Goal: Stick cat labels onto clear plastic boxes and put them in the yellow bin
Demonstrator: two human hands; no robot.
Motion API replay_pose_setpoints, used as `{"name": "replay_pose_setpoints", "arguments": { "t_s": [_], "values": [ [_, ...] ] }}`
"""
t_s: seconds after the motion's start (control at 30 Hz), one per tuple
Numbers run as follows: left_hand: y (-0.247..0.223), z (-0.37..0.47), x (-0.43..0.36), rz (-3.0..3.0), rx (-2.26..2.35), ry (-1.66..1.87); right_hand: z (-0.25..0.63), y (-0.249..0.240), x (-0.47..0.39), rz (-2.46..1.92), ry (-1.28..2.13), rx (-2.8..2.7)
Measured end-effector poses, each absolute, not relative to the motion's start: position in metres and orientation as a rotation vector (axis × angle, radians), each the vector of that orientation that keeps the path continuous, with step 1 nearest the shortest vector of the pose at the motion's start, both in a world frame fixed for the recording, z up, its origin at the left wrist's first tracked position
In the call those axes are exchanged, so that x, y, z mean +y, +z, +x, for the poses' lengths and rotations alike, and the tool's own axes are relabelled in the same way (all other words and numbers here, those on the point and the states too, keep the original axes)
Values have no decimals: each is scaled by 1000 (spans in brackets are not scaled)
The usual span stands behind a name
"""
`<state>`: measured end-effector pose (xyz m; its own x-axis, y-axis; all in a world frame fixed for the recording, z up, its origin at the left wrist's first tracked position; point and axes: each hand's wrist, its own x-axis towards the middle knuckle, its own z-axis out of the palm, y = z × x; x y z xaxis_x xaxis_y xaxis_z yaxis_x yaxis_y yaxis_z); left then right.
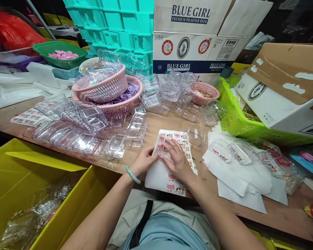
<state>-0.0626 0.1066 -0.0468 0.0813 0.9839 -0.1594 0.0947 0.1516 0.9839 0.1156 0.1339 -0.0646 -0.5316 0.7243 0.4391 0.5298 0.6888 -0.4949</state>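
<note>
A sheet of small printed stickers (176,189) lies on the table in front of me, a blank strip showing down its lower left. My left hand (145,160), with a green bangle at the wrist, is closed at the sheet's left edge, thumb on top. Across the middle of the sheet, my right hand (176,159) lies flat with its fingers apart. The two thumbs nearly meet; anything small between them is too fine to make out. Just beyond the right hand sits a clear plastic case (196,136).
Rows of clear plastic shells (78,139) stand to the left, beside stacked pink baskets (120,109). White backing paper (234,177) and stickered cases (220,152) lie right. A lime crate (231,119), beer cartons (187,45) and a yellow bin (75,205) surround the work area.
</note>
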Motion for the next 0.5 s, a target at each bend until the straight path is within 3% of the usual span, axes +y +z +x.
{"name": "replay_pose_setpoints", "arguments": {
  "t_s": [0.3,0.5],
  "values": [
    [-28,-58,101,1536,1129,840,113,-54,134,-931,466,-2260],
    [-35,-56,103,1602,1175,814,118,-54,132,-845,691,-2229]
  ]
}}
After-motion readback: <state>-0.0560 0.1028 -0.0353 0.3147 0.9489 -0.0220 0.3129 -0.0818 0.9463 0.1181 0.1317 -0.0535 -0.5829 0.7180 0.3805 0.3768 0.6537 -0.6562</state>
